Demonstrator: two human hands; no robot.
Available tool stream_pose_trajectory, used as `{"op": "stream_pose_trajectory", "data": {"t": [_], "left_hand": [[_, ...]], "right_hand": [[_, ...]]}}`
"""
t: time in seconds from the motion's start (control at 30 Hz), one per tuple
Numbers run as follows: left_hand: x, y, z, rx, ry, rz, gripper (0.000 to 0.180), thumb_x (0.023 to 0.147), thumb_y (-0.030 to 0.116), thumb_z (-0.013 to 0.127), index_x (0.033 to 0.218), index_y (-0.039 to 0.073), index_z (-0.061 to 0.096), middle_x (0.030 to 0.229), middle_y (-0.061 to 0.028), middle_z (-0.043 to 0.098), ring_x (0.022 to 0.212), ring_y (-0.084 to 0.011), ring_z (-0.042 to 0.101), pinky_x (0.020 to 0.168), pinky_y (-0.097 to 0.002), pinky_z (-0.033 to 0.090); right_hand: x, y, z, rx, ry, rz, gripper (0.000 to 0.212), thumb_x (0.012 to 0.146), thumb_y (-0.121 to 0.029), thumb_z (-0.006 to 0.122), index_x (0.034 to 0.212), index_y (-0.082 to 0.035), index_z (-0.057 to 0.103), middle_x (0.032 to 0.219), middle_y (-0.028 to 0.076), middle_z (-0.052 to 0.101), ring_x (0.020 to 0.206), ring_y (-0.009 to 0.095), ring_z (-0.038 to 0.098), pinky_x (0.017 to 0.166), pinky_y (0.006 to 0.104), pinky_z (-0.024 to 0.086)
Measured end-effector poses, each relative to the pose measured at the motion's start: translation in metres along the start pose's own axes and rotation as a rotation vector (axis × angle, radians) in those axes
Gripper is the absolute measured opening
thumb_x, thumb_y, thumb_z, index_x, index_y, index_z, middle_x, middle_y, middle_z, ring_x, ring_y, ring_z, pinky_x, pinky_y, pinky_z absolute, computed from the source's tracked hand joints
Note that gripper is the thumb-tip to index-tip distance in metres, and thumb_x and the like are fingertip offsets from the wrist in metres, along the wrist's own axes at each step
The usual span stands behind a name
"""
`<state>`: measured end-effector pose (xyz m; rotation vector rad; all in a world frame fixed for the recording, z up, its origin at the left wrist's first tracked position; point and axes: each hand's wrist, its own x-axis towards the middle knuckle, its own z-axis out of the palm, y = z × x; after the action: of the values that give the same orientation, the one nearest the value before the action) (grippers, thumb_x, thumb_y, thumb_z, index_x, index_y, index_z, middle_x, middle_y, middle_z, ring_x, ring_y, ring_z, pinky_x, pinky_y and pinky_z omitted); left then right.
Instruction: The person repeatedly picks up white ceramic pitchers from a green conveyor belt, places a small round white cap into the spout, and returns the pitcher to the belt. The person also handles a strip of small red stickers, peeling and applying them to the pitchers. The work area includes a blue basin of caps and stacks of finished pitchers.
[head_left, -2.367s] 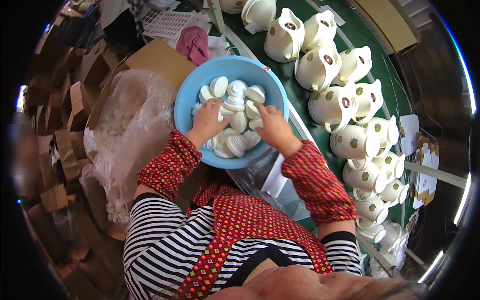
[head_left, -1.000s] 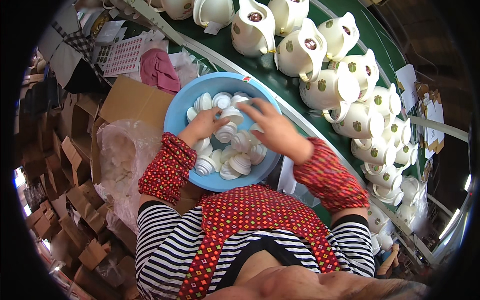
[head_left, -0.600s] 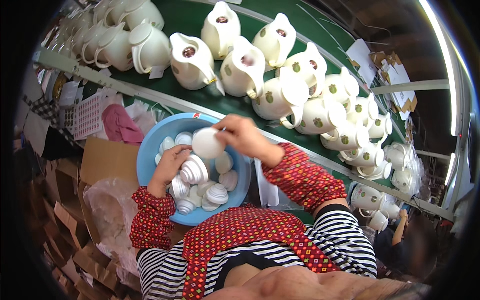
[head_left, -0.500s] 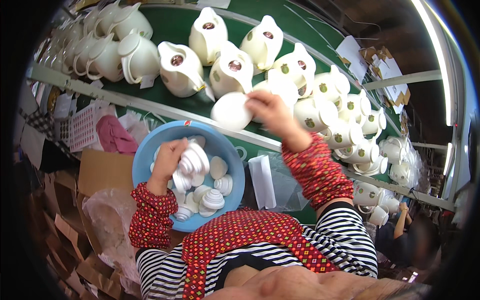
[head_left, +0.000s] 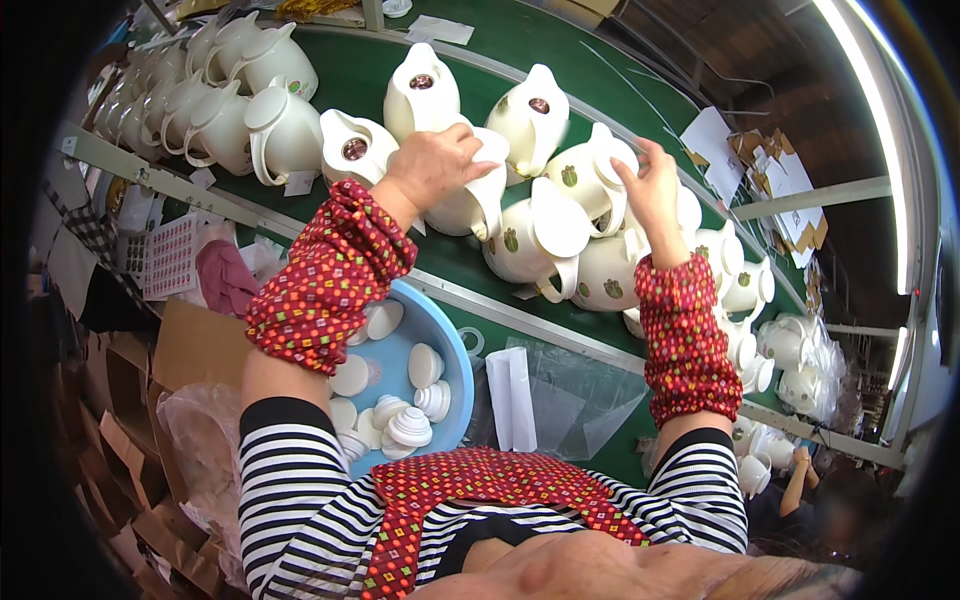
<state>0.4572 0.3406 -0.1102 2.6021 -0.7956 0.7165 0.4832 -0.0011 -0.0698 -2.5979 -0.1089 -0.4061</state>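
Note:
White jugs with green printed motifs stand in rows on the green bench. My left hand [head_left: 432, 168] is closed at the top of a middle jug [head_left: 455, 212], gripping a white lid [head_left: 491, 150] over its mouth. To the right, my right hand [head_left: 655, 190] has thumb and fingers on another round lid [head_left: 614, 163], at the top of a jug [head_left: 578, 180] with a green motif. Between them, a nearer jug [head_left: 520, 245] has its lid on. Dark reddish round mouths show on uncovered jugs, such as the back one [head_left: 422, 82].
Below my left arm, a blue basin [head_left: 462, 370] holds several loose white lids [head_left: 408, 428]. A metal rail [head_left: 500, 305] edges the bench. Folded white paper [head_left: 511, 400] and clear plastic [head_left: 575, 390] lie beside the basin. Cardboard boxes [head_left: 200, 350] stand left; another person [head_left: 800, 490] is at far right.
My left hand has gone from the basin, where it held a stack of lids, up to a middle jug. My right hand has moved right with its sleeve, to a jug farther back.

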Motion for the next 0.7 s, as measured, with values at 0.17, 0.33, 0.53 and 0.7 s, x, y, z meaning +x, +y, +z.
{"op": "stream_pose_trajectory", "data": {"t": [0.17, 0.33, 0.53, 0.7], "left_hand": [[-0.002, 0.024, -0.031, -0.194, 0.158, -0.068, 0.028, 0.092, 0.029, 0.078, 0.103, 0.003, 0.077, 0.108, -0.0134, 0.075, 0.071, -0.0275, 0.073, 0.066, -0.0337, 0.061], [0.015, 0.082, -0.054, -1.368, 0.516, -0.708, 0.039, 0.114, 0.025, 0.047, 0.107, -0.005, 0.071, 0.099, -0.0099, 0.074, 0.057, -0.0091, 0.061, 0.056, -0.0218, 0.051], [0.014, 0.09, -0.053, -1.421, 0.751, -0.834, 0.031, 0.112, 0.022, 0.047, 0.122, -0.002, 0.065, 0.118, -0.0081, 0.069, 0.103, -0.0138, 0.063, 0.095, -0.0288, 0.049], [-0.035, 0.098, -0.028, -1.081, 0.386, -0.715, 0.017, 0.104, 0.011, 0.058, 0.115, 0.001, 0.068, 0.116, -0.0086, 0.068, 0.106, -0.0154, 0.064, 0.097, -0.0313, 0.049]], "right_hand": [[-0.024, -0.089, 0.003, 0.422, -0.442, -0.172, 0.062, 0.09, -0.026, 0.083, 0.145, -0.011, 0.058, 0.126, 0.019, 0.065, 0.102, 0.025, 0.069, 0.089, 0.0364, 0.057], [-0.039, -0.142, 0.018, 0.883, -0.809, -0.258, 0.093, 0.083, -0.035, 0.089, 0.158, -0.008, 0.041, 0.144, 0.022, 0.056, 0.129, 0.028, 0.061, 0.099, 0.036, 0.054], [0.007, -0.147, 0.02, 0.619, -0.437, -0.094, 0.054, 0.081, -0.018, 0.086, 0.129, -0.003, 0.069, 0.106, 0.008, 0.072, 0.09, 0.015, 0.069, 0.078, 0.0303, 0.058], [0.109, -0.08, 0.075, 0.553, 0.013, 0.055, 0.045, 0.078, -0.026, 0.092, 0.107, 0.001, 0.072, 0.11, 0.017, 0.067, 0.098, 0.026, 0.069, 0.086, 0.0373, 0.057]]}}
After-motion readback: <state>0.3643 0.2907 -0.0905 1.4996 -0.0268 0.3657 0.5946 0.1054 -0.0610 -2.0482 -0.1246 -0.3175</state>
